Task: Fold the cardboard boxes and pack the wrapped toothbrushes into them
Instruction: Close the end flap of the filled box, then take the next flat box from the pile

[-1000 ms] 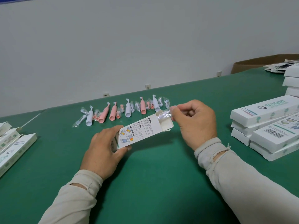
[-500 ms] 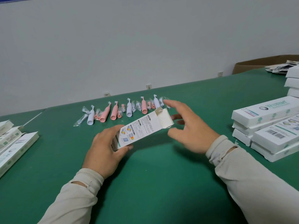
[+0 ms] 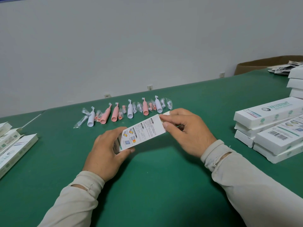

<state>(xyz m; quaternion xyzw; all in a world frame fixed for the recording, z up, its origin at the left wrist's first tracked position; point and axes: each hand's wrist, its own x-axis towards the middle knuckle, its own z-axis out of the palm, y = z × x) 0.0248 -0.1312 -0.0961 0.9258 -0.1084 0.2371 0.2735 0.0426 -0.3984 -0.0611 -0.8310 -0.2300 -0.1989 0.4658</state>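
Observation:
A white printed cardboard box [image 3: 144, 131] is held tilted just above the green table [image 3: 164, 185]. My left hand [image 3: 106, 151] grips its near, lower end. My right hand [image 3: 186, 130] pinches the far end, thumb and fingers curled round the flap there. Whatever is inside the box is hidden. Behind it lies a row of wrapped toothbrushes [image 3: 129, 110], pink and white, with small wrapped brush heads between them.
Stacked white closed boxes [image 3: 268, 128] stand at the right, more at the far right edge [image 3: 296, 82]. Several open boxes [image 3: 13, 148] lie at the left edge. A brown carton [image 3: 262, 63] with leaflets sits at the back right.
My right hand let go of a wrapped piece at the box mouth, opened briefly, then came back and closed on the far-end flap. The box mouth no longer shows. My left hand kept its grip.

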